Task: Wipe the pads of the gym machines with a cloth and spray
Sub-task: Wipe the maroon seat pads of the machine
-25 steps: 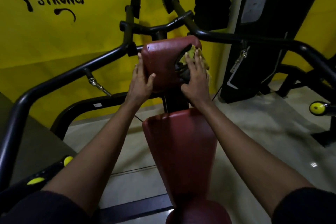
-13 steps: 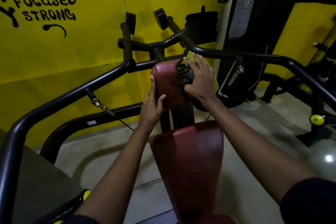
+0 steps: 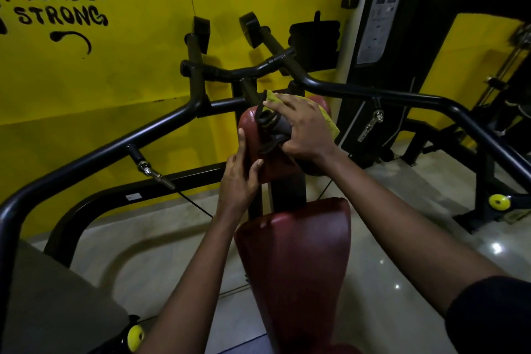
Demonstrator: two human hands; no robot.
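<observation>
right hand's (image 3: 304, 126) cloth (image 3: 327, 121) further over pad (image 3: 249, 135), left hand (image 3: 238, 178) still bracing

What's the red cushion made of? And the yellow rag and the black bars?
Red cushion: looks like vinyl or fake leather over padding; it is smooth, with shiny highlights. Yellow rag: soft fabric, maybe microfibre; it is matte and crumpled under the right hand. Black bars: probably painted steel tube; they are hard and round, with a glossy sheen.
</observation>
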